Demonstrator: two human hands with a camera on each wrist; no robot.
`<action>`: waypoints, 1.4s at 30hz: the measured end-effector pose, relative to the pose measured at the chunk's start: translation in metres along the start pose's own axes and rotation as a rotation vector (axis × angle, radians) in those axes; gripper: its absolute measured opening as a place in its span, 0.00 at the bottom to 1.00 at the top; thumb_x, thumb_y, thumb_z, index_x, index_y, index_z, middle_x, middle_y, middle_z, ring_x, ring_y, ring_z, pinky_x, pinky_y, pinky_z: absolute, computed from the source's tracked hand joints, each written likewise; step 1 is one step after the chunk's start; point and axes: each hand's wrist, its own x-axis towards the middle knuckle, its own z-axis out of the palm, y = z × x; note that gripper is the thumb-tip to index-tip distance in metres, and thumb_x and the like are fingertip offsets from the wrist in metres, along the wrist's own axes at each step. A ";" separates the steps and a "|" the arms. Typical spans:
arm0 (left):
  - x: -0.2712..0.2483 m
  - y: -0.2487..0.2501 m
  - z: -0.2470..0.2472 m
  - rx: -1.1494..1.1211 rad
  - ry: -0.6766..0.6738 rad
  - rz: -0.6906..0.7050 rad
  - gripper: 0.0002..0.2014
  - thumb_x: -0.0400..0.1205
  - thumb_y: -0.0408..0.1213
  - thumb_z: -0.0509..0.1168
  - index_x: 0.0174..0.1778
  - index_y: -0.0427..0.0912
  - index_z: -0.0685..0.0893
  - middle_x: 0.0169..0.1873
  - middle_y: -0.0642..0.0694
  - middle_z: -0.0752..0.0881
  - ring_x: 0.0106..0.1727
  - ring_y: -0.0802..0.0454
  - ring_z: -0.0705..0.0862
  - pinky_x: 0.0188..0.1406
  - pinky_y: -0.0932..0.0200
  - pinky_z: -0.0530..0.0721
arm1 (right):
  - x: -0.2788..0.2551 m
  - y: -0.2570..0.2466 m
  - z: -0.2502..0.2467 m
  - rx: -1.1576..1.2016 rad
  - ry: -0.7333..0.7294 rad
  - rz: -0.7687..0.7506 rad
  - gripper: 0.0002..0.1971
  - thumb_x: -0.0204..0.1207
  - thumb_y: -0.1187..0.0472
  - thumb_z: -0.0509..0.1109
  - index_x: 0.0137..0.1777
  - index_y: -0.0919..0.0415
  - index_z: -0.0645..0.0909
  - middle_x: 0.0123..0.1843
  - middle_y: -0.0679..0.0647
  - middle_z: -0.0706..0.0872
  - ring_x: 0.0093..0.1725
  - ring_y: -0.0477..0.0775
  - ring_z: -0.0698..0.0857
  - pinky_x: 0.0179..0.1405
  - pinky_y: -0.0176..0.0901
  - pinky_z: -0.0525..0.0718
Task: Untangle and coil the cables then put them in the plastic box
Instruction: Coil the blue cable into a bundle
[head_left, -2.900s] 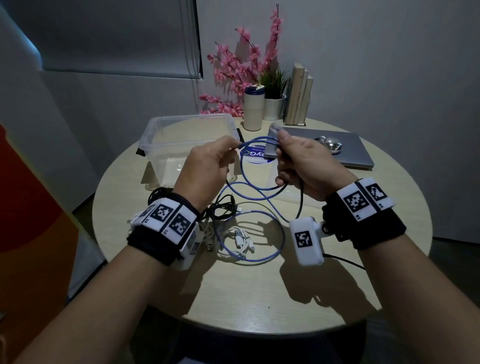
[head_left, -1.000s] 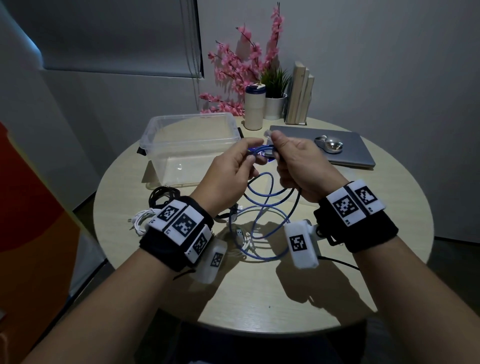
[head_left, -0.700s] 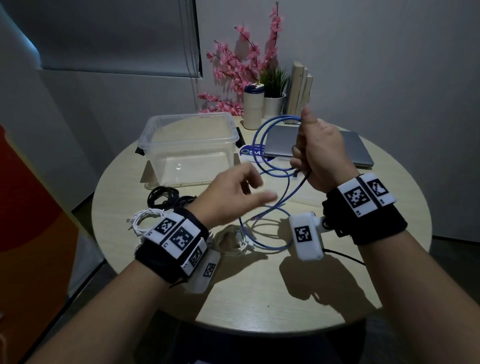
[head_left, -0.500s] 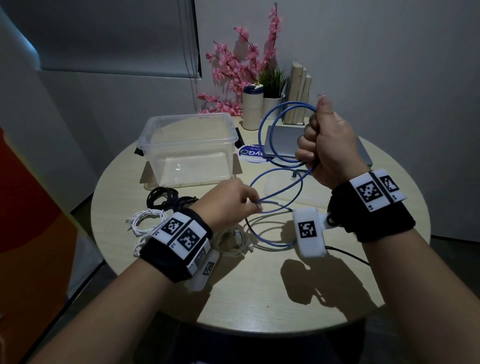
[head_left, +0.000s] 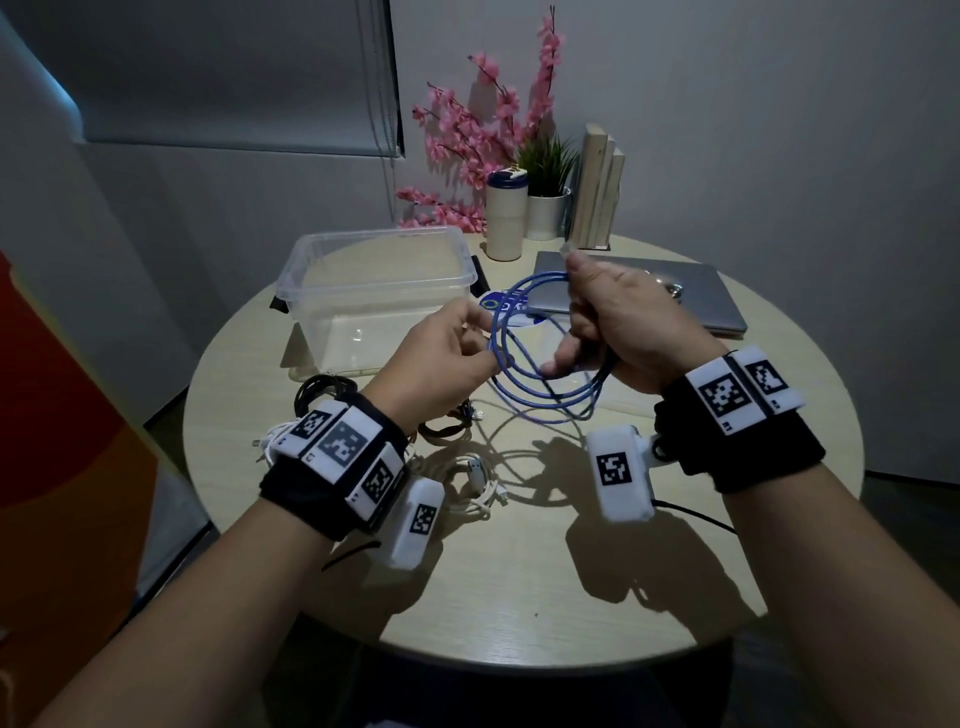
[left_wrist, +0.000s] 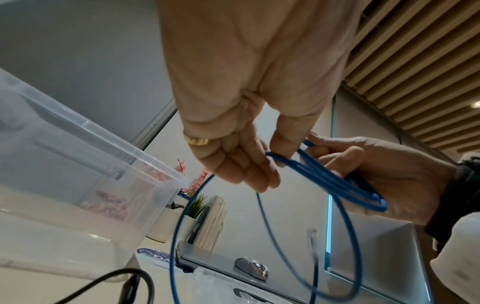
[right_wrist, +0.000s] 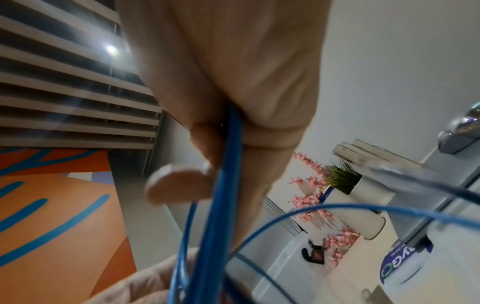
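A blue cable (head_left: 524, 358) hangs in several loops above the round table (head_left: 519, 582). My right hand (head_left: 608, 322) grips the gathered loops, with the cable's clear plug (head_left: 567, 253) sticking up past the thumb. My left hand (head_left: 447, 358) pinches a strand of the same blue cable (left_wrist: 319, 172) at the loops' left side. In the right wrist view the blue strands (right_wrist: 221, 195) run through my curled fingers. The clear plastic box (head_left: 374, 291) stands behind my left hand. A white cable (head_left: 478, 483) and a black cable (head_left: 322, 389) lie on the table below.
A closed laptop (head_left: 701, 296) with a silver mouse on it lies at the back right. A tumbler (head_left: 505, 215), a potted plant, pink flowers and books line the far edge. A round blue-and-white sticker (head_left: 501, 301) lies by the box.
My right hand has come down from head height with the coil. My left hand rose from the table and brought another strand up to the loops, so little blue cable lies on the table.
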 end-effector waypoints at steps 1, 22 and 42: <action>0.001 -0.001 0.000 0.003 -0.009 -0.004 0.12 0.74 0.38 0.73 0.49 0.50 0.79 0.31 0.48 0.87 0.36 0.49 0.81 0.47 0.48 0.80 | -0.001 -0.001 0.000 0.012 -0.008 0.007 0.19 0.85 0.47 0.56 0.36 0.58 0.66 0.19 0.52 0.66 0.20 0.55 0.83 0.41 0.66 0.85; -0.003 0.013 -0.005 -0.032 0.026 0.099 0.12 0.86 0.36 0.58 0.48 0.32 0.83 0.33 0.40 0.78 0.34 0.49 0.73 0.37 0.53 0.76 | 0.007 0.008 0.000 -0.475 0.137 -0.254 0.17 0.85 0.52 0.58 0.39 0.60 0.79 0.24 0.49 0.68 0.23 0.47 0.68 0.30 0.43 0.72; -0.004 0.014 -0.010 0.075 0.166 0.206 0.13 0.89 0.32 0.51 0.56 0.44 0.80 0.35 0.48 0.81 0.33 0.53 0.79 0.36 0.55 0.82 | 0.006 0.009 0.001 -0.258 0.035 -0.269 0.08 0.87 0.59 0.54 0.48 0.57 0.74 0.18 0.44 0.70 0.17 0.47 0.73 0.42 0.58 0.84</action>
